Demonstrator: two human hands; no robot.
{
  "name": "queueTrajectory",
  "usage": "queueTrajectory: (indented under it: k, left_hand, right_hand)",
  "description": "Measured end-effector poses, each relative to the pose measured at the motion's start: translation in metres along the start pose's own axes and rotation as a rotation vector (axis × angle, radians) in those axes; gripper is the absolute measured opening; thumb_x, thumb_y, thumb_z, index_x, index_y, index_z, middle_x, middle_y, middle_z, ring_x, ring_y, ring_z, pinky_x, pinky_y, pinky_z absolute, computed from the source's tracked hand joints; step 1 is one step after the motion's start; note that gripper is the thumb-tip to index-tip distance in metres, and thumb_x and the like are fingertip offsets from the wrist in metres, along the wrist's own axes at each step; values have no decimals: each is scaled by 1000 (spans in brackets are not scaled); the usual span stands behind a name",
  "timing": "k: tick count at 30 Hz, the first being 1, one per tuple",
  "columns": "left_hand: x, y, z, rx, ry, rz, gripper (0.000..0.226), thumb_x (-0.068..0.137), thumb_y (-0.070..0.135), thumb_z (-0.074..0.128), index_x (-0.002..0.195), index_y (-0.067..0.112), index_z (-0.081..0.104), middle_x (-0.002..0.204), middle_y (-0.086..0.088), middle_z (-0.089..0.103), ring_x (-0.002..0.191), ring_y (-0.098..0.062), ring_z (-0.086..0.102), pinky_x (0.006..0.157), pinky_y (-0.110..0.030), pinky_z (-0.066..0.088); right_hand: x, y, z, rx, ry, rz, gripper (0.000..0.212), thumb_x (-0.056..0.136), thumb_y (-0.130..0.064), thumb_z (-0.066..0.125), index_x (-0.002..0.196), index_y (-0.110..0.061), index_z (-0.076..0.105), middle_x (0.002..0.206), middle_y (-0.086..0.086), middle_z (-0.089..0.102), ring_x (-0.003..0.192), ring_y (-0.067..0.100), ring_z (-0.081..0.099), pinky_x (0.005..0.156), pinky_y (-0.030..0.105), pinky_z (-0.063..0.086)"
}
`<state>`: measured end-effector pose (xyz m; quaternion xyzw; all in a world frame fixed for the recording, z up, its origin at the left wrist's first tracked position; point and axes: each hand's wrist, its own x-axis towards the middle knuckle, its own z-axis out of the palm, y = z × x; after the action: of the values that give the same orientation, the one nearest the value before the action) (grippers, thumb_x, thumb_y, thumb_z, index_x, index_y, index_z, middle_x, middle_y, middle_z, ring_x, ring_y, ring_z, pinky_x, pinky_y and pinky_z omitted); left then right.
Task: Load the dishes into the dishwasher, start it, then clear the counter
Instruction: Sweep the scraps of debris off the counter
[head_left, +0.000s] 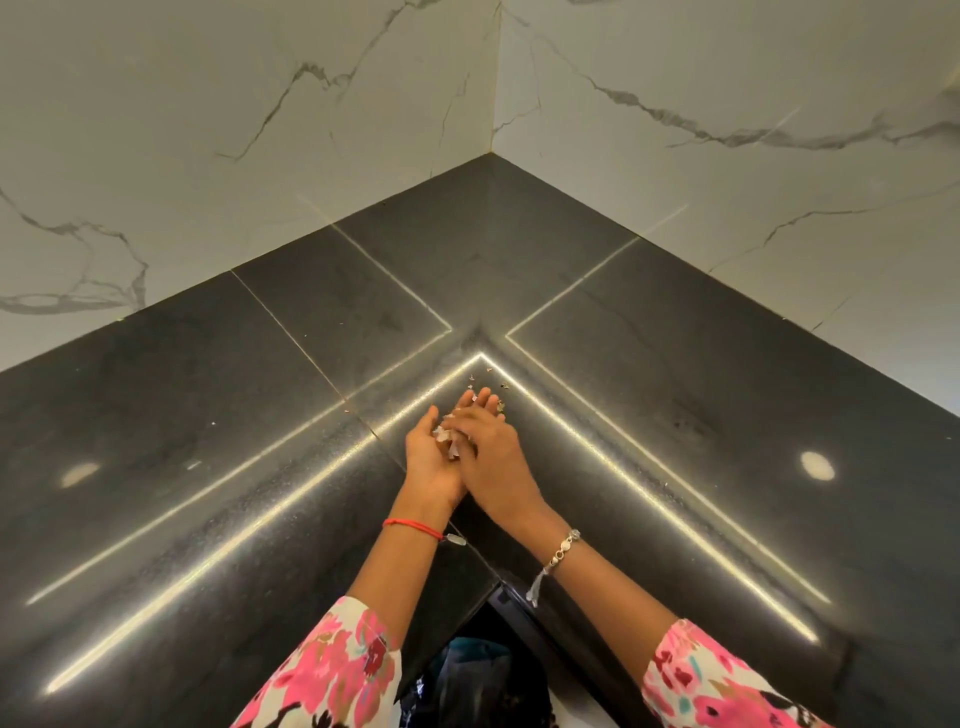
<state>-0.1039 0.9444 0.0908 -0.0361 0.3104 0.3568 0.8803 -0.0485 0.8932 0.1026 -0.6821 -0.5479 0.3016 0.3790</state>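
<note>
Scraps (453, 450) in upturned left hand (428, 460), right hand (493, 447) laid over them

Left wall (208, 130): white marble-look slab with grey veins, one heavy vein curling low at the far left.
Right wall (727, 104): matching slab, with a long dark vein running across it.
Corner seam (496, 78): thin vertical joint where the two walls meet.
Red thread band (413, 526): looped round the left wrist.
Beaded bracelet (563, 545): pale beads round the right wrist, with a grey tassel hanging from it.
Sleeves (332, 670): pink, red and white floral cloth on both forearms, at the bottom edge.
Dark bag (478, 680): crumpled and glossy, with a teal patch, low between the sleeves; its contents cannot be told.
</note>
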Motion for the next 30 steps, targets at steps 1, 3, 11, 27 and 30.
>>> queueTrajectory:
  k: [1,3,11,27,30]
  left_hand:
    - [0,-1,0,5,-1,10,43,101,30,27,102,1,59,98,-14,64,91,-24,62,100,-38,41]
    - [1,0,-3,39,4,35,37,101,23,29,98,5,61,91,-11,67,82,-21,67,90,-35,50]
    - [0,10,-8,-78,93,-12,35,100,12,33,79,2,60,74,-10,62,65,-18,62,53,-25,57]
    - [-19,14,-33,-16,77,40,33,100,15,29,77,9,53,57,-3,51,50,-10,44,42,-16,43]
    - [-24,11,-37,-17,84,39,33,100,14,29,77,9,53,58,-3,52,53,-11,42,42,-16,43]
  right_hand:
    - [-1,1,2,-44,-39,4,34,97,-3,38,128,3,52,142,15,43,137,22,32,117,31,19]
    - [-4,1,5,-80,-92,10,38,100,-12,36,135,-3,46,149,9,35,142,15,24,118,23,11]
    - [16,9,-27,220,232,-82,38,86,9,40,105,-5,70,121,3,63,115,-2,53,102,16,41]
    - [5,74,-27,-584,-383,-262,50,102,-17,33,149,-16,17,158,-4,8,145,8,2,114,17,-6]
    - [-19,76,-37,-539,-340,-211,61,93,8,35,148,-16,23,157,-7,13,144,5,8,112,12,-1]
